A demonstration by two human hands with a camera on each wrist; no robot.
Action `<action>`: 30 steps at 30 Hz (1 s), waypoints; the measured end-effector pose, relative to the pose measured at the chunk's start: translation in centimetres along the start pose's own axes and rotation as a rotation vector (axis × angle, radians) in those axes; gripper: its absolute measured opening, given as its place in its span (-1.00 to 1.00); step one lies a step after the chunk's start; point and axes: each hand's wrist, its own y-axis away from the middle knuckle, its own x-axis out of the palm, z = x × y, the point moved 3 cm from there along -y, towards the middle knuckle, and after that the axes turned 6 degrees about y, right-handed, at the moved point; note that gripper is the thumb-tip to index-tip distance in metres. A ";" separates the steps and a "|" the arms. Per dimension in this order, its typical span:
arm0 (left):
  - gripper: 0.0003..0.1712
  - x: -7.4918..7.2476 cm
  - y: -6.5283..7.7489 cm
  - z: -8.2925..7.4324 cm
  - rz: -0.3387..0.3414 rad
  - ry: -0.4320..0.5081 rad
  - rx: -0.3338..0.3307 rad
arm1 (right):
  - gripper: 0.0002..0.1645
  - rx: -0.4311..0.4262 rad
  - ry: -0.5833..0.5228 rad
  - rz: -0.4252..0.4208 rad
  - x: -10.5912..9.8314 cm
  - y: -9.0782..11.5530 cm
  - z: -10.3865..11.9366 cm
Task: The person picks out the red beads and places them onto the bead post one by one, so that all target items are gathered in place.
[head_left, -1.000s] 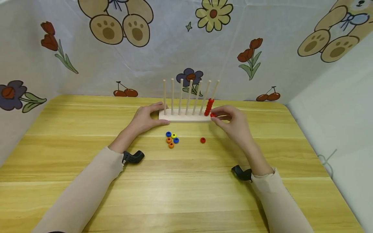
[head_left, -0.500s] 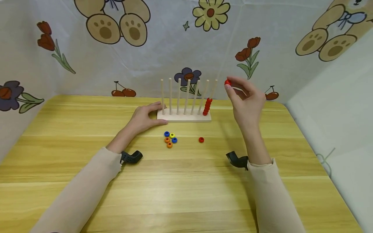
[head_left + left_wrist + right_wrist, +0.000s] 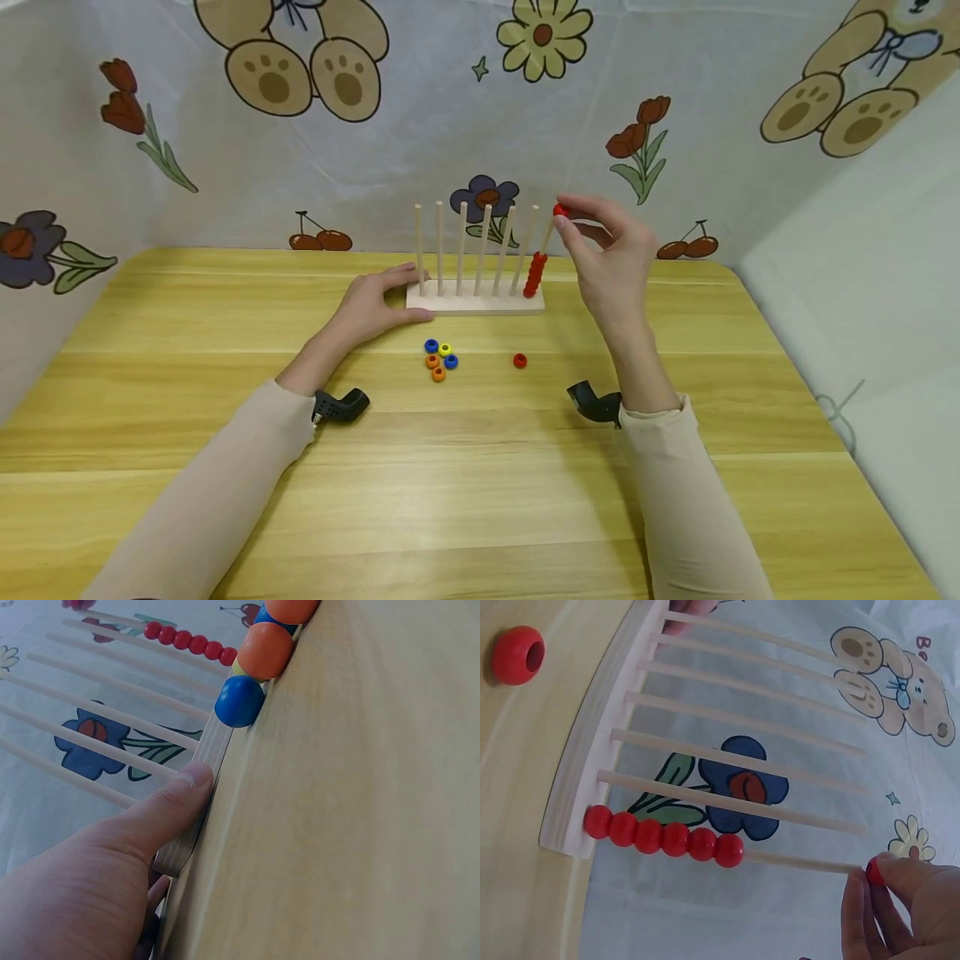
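Observation:
A pale wooden peg rack [image 3: 480, 304] with several upright pegs stands at the back middle of the table. My left hand [image 3: 369, 307] grips its left end, thumb [image 3: 176, 806] along the front edge and fingers behind. Between thumb and fingertips, my right hand [image 3: 617, 271] pinches a red bead [image 3: 874, 871] right at the tip of the rightmost peg [image 3: 802, 862]. Lower on that peg sits a stack of several red beads [image 3: 676, 839]. The other pegs are bare.
One loose red bead [image 3: 520, 361] lies on the table in front of the rack. Left of it is a small cluster with blue beads [image 3: 451, 362], a yellow bead [image 3: 445, 349] and orange beads [image 3: 438, 375]. A printed cloth [image 3: 420, 142] hangs behind the table.
Holding the red bead, my right hand has risen from beside the rack's right end, then moved left to the rightmost peg's tip. My left hand keeps its place.

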 end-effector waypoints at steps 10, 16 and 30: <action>-0.06 0.1 -0.1 0.1 0.003 0.003 -0.006 | -0.72 -0.014 0.063 -0.039 0.3 0.0 -0.2; -0.08 -0.1 0.0 0.0 -0.003 0.010 0.007 | -0.72 -0.015 0.078 -0.045 0.8 -0.8 0.1; -0.07 -0.2 0.0 0.0 0.000 0.007 0.007 | -0.74 -0.027 0.063 -0.042 1.5 -0.6 -1.3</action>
